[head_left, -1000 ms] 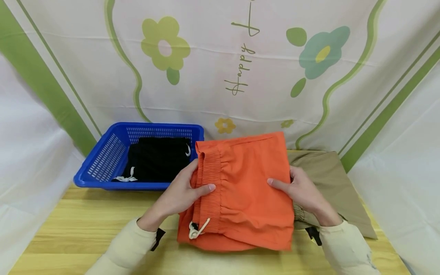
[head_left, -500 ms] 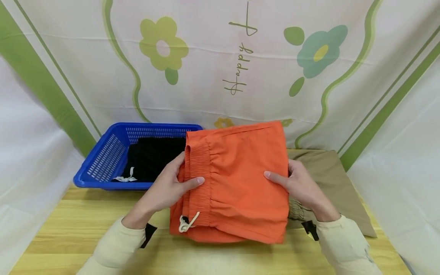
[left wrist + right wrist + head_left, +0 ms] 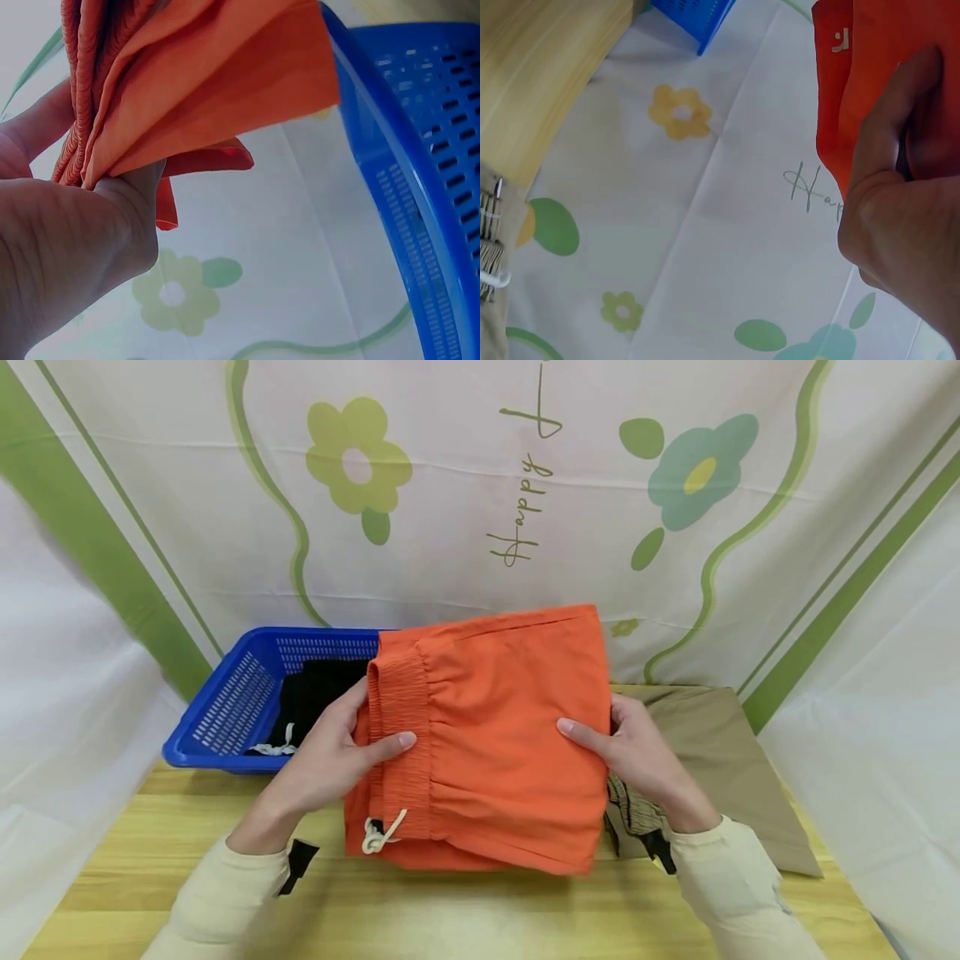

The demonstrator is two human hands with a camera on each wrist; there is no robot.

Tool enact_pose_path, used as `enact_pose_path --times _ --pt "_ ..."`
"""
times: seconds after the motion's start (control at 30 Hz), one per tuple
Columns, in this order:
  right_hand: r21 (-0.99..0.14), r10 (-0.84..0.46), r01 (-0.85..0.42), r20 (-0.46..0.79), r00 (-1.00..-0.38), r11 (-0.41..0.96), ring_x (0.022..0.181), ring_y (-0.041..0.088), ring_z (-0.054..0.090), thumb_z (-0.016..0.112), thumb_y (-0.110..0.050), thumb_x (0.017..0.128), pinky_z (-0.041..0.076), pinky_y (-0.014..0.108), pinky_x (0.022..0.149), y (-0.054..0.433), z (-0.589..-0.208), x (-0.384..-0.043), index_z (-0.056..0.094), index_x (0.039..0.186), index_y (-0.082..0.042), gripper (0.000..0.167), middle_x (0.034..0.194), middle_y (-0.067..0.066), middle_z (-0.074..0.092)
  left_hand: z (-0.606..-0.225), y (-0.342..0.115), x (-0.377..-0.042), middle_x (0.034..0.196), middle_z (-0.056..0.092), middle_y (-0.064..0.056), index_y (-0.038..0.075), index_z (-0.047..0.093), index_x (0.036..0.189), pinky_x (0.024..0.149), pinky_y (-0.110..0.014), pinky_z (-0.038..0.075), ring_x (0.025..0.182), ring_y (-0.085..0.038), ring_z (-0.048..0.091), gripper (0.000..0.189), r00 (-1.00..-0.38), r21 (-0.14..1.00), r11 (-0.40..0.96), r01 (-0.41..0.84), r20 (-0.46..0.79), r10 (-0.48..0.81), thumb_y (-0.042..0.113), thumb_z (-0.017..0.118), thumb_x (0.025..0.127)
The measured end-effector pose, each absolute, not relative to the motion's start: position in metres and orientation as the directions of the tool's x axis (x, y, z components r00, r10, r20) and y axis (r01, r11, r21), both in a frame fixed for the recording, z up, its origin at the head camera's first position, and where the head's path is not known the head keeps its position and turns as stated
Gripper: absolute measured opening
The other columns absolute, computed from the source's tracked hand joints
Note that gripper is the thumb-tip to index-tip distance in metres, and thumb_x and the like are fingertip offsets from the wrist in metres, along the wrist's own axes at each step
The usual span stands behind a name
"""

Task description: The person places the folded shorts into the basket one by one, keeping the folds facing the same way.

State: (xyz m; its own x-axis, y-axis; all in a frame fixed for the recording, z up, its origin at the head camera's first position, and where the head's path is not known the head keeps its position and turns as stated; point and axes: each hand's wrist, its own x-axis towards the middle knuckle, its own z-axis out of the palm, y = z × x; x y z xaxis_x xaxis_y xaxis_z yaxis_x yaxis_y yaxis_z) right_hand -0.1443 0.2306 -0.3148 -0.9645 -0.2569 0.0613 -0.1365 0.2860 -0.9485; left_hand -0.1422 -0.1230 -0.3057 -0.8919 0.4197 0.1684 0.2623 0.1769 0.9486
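Folded orange shorts (image 3: 510, 743) with a gathered elastic waistband and a pale drawcord are held up above the table in the head view. My left hand (image 3: 330, 760) pinches the waistband end, thumb in front and fingers behind. At the opposite edge my right hand (image 3: 637, 752) grips the fabric, its thumb on the front face. The left wrist view has the layered orange waistband (image 3: 86, 97) between thumb and fingers. Behind the shorts, partly covered by them, stands a blue plastic basket (image 3: 225, 693) with folded black clothing (image 3: 318, 693) inside it.
Khaki clothing (image 3: 735, 768) with an elastic waist lies flat on the right of the wooden table (image 3: 187, 852). A white curtain (image 3: 450, 485) with printed flowers hangs behind, and white fabric walls stand at both sides.
Both hands have carried the orange shorts left and slightly up. The shorts now cover more of the basket and black clothing, and more of the khaki clothing shows.
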Motion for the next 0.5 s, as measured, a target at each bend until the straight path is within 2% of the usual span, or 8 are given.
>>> enact_pose_path --times 0.5 --pt "-0.947 -0.29 -0.207 0.132 -0.948 0.245 0.085 0.028 0.072 0.072 -0.021 0.097 0.06 0.039 0.074 0.198 -0.315 -0.156 0.064 0.118 -0.002 0.029 0.099 0.015 0.072 -0.293 -0.155 -0.147 0.129 0.062 -0.016 0.016 0.033 0.155 0.08 -0.038 0.06 0.105 -0.024 0.071 0.068 -0.905 0.919 0.274 0.285 0.164 0.392 0.009 0.069 0.098"
